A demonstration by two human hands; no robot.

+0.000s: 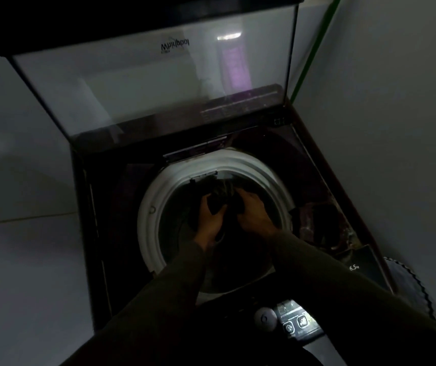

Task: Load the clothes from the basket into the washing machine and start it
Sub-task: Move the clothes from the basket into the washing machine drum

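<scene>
A dark top-loading washing machine stands below me with its glass lid raised upright at the back. Inside the white drum rim, both of my hands reach down together. My left hand and my right hand each grip a bundle of dark clothes held between them over the drum. The light is dim, so the cloth's shape is hard to read. The basket is out of view.
The lit control panel with a round white knob sits at the machine's front edge, under my right sleeve. Pale walls close in on the left and right. A green cord runs down the right wall. A dark scalloped object lies at the right.
</scene>
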